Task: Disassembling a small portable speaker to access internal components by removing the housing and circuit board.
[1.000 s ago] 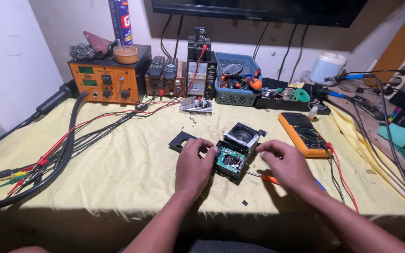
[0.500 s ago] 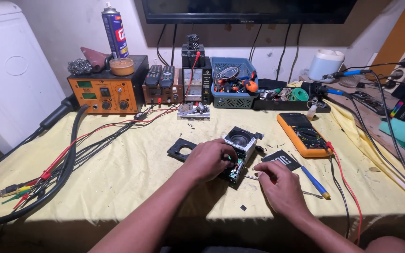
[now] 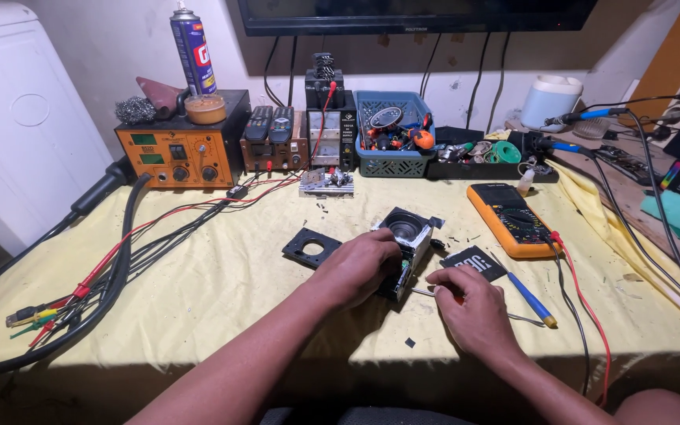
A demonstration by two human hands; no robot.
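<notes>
Leftmost, a white appliance (image 3: 17, 118) stands beside your yellow-covered bench (image 3: 198, 291), with black cables (image 3: 112, 260) trailing to the orange soldering station (image 3: 182, 149). Mid-table, your left hand (image 3: 360, 267) grips the small opened speaker unit (image 3: 404, 240); your right hand (image 3: 474, 303) pinches a thin tool (image 3: 425, 292) at its side. Further right lies the yellow multimeter (image 3: 513, 220).

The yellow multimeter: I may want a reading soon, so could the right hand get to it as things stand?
Probably yes. The multimeter lies face up beyond the right hand, with only a small black panel and a blue-handled tool lying flat nearby. That hand holds a thin tool, though.
</notes>
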